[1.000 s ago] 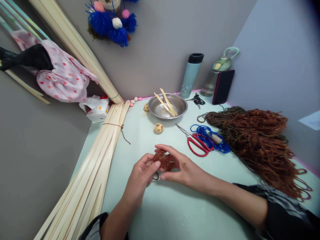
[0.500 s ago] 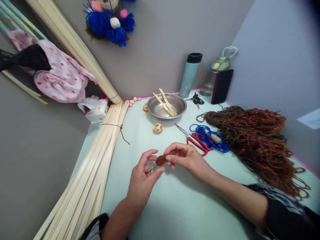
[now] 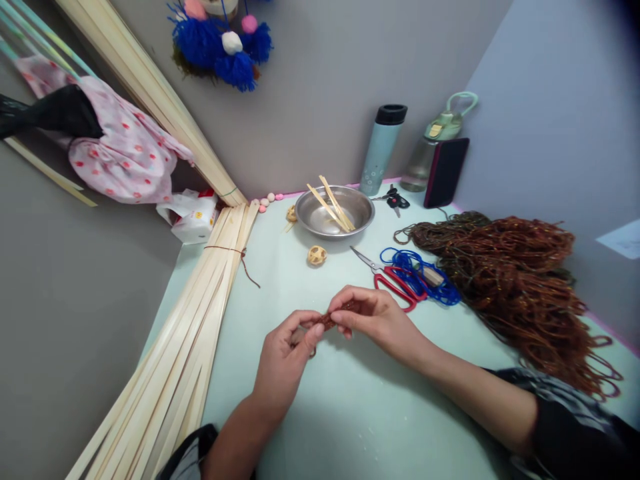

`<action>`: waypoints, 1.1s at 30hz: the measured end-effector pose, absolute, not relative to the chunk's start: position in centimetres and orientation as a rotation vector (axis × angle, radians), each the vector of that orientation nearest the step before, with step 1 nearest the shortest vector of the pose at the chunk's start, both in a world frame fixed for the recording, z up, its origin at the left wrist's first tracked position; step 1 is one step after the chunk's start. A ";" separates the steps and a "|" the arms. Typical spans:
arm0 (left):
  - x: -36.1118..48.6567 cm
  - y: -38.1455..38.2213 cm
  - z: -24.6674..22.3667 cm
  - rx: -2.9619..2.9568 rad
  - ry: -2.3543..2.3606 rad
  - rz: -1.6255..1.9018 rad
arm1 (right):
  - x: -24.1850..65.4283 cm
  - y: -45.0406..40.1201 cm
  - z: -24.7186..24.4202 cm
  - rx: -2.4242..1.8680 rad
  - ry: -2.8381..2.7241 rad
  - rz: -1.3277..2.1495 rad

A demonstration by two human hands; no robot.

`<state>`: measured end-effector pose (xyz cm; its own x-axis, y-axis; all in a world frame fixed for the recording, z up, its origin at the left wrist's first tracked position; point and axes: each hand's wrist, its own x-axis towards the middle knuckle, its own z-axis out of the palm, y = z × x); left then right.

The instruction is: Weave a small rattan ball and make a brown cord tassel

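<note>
A small bundle of reddish-brown cord point(image 3: 327, 321) is held between my two hands above the table's middle. The thumb and fingers of my left hand point(image 3: 286, 350) pinch its left end, and a bit of cord shows below them. My right hand point(image 3: 367, 312) pinches the other end, partly covering the bundle. Beyond my right hand lie red-handled scissors point(image 3: 397, 287), blades pointing away to the left, partly under a tangle of blue cord point(image 3: 430, 280). A small woven ball point(image 3: 317, 256) rests on the table ahead of my hands.
A metal bowl point(image 3: 306, 212) holding pale strips stands at the back. Heaped brown cord point(image 3: 515, 287) lies on the right; tied pale strips point(image 3: 200, 333) run along the left. A blue tumbler point(image 3: 381, 153), a clear bottle point(image 3: 417, 167), a phone point(image 3: 447, 175) and keys point(image 3: 397, 199) line the wall.
My left thumb and fingers have closed on the left end of the cord bundle, where they were apart before. My right hand keeps its pinch in nearly the same place.
</note>
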<state>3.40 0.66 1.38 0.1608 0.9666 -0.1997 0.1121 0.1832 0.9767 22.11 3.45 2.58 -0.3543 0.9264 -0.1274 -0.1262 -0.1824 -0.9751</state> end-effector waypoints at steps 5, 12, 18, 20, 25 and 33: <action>2.9 0.9 1.5 1.146 1.256 0.965 | 22.2 3.6 2.8 -1.024 -1.185 1.748; 2.7 1.0 0.9 1.113 1.091 0.895 | 22.1 3.3 2.6 -1.007 -1.139 1.771; 2.7 1.1 0.5 1.064 1.053 0.928 | 22.2 3.4 2.4 -0.972 -1.151 1.750; 2.8 1.0 0.5 1.062 1.093 0.935 | 22.2 3.5 2.4 -0.965 -1.158 1.736; 3.0 0.8 0.9 1.373 1.347 1.003 | 22.2 3.3 2.7 -0.995 -1.220 1.712; 3.1 0.9 1.2 1.694 1.281 0.962 | 21.6 2.5 2.7 -1.016 -1.466 1.530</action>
